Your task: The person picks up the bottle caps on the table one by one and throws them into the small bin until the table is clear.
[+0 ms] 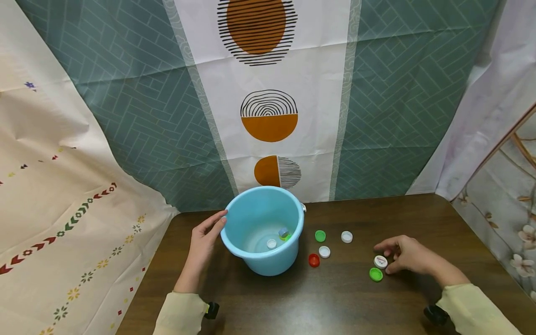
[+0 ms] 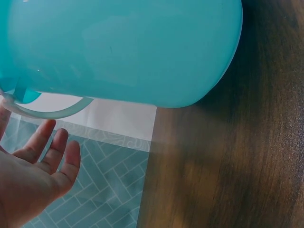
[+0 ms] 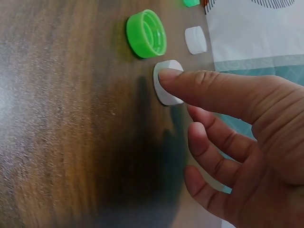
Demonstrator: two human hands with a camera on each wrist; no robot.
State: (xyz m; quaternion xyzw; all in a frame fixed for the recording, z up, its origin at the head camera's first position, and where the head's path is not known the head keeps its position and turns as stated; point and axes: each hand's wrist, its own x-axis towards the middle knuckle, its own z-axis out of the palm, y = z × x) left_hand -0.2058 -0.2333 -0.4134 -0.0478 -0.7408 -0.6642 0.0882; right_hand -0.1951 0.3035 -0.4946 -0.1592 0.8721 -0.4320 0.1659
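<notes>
A light blue bucket (image 1: 270,265) stands upright on the brown table with a few bottle caps inside, one of them a white cap (image 1: 271,244). My left hand (image 1: 206,237) touches the left of its rim with fingertips; in the left wrist view, the other fingers spread loosely below the bucket's handle (image 2: 61,112). At the right, my right hand (image 1: 412,255) has thumb and fingers on either side of a white cap with a printed top (image 1: 380,262). The thumb overlaps this cap in the right wrist view. Right beside it lies a bright green cap (image 1: 376,274), hollow side up.
Between bucket and right hand lie a green cap (image 1: 320,236), a white cap (image 1: 346,237), another white cap (image 1: 324,251) and a red cap (image 1: 314,260). A patterned cloth (image 1: 268,74) hangs behind the table (image 1: 326,302).
</notes>
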